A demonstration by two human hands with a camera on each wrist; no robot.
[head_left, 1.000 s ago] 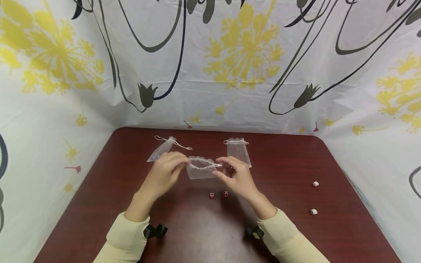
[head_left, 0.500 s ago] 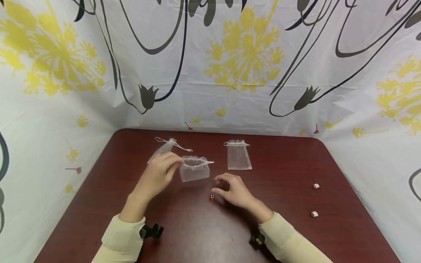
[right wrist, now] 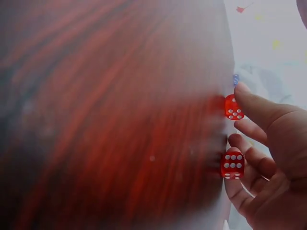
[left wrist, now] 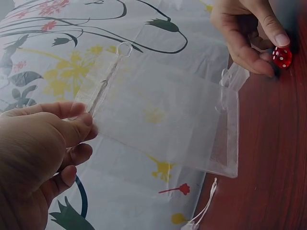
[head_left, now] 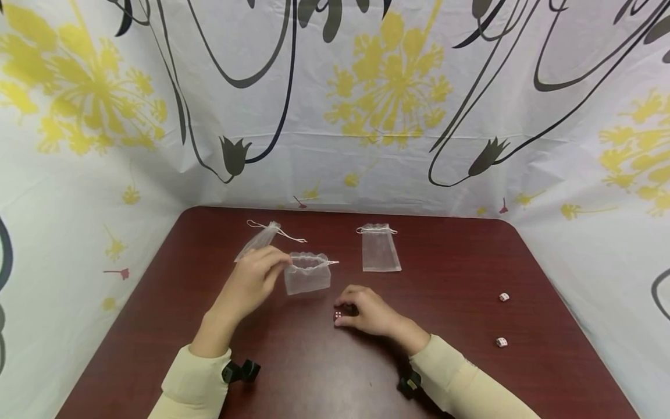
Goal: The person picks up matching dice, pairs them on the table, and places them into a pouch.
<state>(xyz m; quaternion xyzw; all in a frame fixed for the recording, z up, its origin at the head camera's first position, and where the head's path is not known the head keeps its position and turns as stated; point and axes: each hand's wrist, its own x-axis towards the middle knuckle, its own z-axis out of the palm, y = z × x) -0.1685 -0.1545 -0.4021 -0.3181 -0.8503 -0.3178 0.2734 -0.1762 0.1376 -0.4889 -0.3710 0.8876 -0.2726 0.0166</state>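
My left hand [head_left: 253, 278] pinches the rim of a sheer white drawstring pouch [head_left: 307, 281] between thumb and fingers. The pouch hangs with its mouth spread, its white cord along the top. Lower right of it, my right hand [head_left: 369, 311] is down at the table, thumb and index fingertip on either side of a red die [right wrist: 234, 107] with white dots. A second red die [right wrist: 232, 165] sits by the other fingers of that hand; in the head view the hand hides it.
Another sheer pouch [head_left: 380, 250] lies flat at the back of the dark red table [head_left: 293, 361]. A third pouch [head_left: 260, 237] lies behind my left hand, partly covered. Two white dice [head_left: 504, 297] lie at the right. A small blue die [right wrist: 235, 79] shows in the right wrist view.
My right hand has let go of the pouch's rim and come down to the red dice, closing around one. The left hand still holds the pouch, slightly farther left.
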